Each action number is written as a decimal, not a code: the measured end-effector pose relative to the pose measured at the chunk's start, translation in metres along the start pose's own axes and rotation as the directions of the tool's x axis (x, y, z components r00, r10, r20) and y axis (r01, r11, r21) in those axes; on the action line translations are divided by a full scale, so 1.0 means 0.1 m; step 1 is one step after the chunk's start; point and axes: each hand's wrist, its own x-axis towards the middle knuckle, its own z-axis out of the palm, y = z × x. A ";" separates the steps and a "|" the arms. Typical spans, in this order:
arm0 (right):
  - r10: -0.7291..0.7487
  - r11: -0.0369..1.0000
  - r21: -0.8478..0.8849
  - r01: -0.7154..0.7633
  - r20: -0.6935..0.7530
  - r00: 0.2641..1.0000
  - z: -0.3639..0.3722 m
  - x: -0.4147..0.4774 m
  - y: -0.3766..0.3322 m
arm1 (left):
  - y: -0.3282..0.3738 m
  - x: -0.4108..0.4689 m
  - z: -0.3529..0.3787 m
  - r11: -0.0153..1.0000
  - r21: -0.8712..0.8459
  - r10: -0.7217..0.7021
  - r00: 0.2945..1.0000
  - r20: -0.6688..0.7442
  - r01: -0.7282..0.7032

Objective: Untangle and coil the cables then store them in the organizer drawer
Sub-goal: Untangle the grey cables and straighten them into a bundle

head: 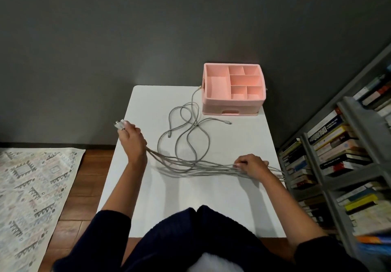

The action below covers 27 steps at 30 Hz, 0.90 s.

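Several grey cables [191, 162] run in a loose bundle across the white table [190, 204]. My left hand [132, 139] grips one end of the bundle at the table's left edge, with the plug ends [120, 124] sticking out above the fingers. My right hand [251, 164] pinches the same strands near the right edge, and they trail off past it. More grey cable [186, 123] lies in tangled loops behind the bundle. The pink organizer [232, 89] stands at the back right, its drawer closed, its top compartments bare.
A grey shelf unit [342, 166] packed with books stands close to the table's right side. A patterned rug [31, 197] lies on the wooden floor at the left. A dark wall rises behind the table.
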 end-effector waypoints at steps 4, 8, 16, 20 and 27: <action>0.178 0.984 -0.003 -0.179 -0.065 0.982 0.16 -0.03 0.17 | -0.02 0.08 -0.10 0.985 -0.117 -0.126 0.992 -0.017 0.123; 0.254 0.966 -0.029 -0.258 -0.110 0.961 0.16 -0.03 0.12 | -0.02 0.12 -0.13 0.968 -0.181 -0.174 0.985 -0.001 0.171; -0.256 0.925 0.293 0.242 0.010 0.967 0.33 -0.11 -1.07 | 0.03 0.07 -0.12 0.943 -0.259 -0.181 0.975 0.132 0.210; -0.418 0.864 0.374 0.336 0.164 0.893 0.52 -0.25 -1.69 | 0.09 0.05 -0.13 0.921 -0.303 -0.193 0.963 0.189 0.244; -0.309 0.915 0.316 0.252 0.144 0.940 0.71 -0.24 -1.27 | 0.08 0.13 -0.34 0.867 -0.381 -0.303 0.947 0.107 0.321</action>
